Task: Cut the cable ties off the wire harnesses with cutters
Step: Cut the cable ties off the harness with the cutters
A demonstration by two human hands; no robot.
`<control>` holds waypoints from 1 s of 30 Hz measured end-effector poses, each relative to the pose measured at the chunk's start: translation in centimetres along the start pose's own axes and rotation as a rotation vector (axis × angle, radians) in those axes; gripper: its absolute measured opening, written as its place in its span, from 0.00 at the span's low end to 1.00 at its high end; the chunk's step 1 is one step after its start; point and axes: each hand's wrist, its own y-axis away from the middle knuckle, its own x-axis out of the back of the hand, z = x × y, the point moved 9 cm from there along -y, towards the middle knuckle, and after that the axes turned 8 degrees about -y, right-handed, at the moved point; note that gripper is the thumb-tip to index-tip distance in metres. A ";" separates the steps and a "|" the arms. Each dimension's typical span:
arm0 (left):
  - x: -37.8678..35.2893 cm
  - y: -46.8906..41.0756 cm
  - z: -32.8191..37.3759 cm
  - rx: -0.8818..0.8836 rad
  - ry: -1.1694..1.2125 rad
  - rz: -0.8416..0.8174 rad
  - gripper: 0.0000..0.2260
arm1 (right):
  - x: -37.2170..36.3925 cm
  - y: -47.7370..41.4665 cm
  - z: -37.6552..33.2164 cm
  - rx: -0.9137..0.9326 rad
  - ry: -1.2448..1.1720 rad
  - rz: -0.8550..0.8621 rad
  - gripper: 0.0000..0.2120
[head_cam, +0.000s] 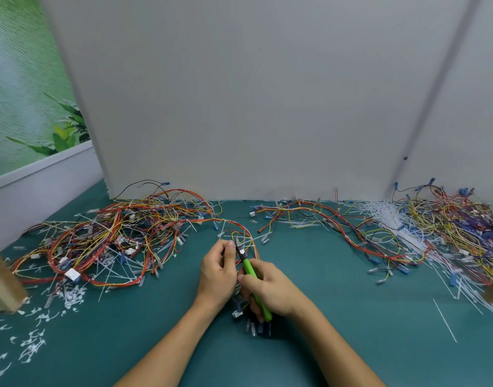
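Note:
My right hand (270, 291) grips green-handled cutters (251, 270), whose dark jaws point up and away at about the middle of the green mat. My left hand (218, 270) pinches a wire harness (241, 229) of red and yellow wires just left of the jaws. The jaw tips sit right at the wires beside my left fingertips; whether they close on a cable tie is too small to tell. The harness's connector ends (252, 328) hang out below my hands.
A big tangle of harnesses (108, 241) lies at the left, another harness (332, 219) at centre right, and a dense heap (452, 224) with white ties at the far right. Cut tie scraps (30, 344) litter the near left. Wooden posts (2, 286) stand at both sides; a grey board backs the mat.

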 end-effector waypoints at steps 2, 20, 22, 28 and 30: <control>0.0 0.0 0.1 -0.002 0.004 0.001 0.14 | -0.1 -0.1 0.2 -0.008 0.004 0.000 0.06; -0.4 -0.1 -0.1 0.025 -0.011 -0.064 0.14 | -0.1 -0.1 0.4 -0.040 -0.061 -0.017 0.09; -0.3 0.0 0.1 0.025 -0.013 -0.064 0.14 | 0.0 -0.1 0.2 -0.021 -0.031 0.006 0.09; -0.3 0.0 0.0 0.038 0.003 -0.062 0.14 | 0.1 -0.2 0.2 -0.014 -0.016 0.022 0.08; -0.4 0.0 -0.2 0.050 0.008 -0.062 0.14 | 0.1 -0.2 0.2 -0.020 -0.045 0.021 0.09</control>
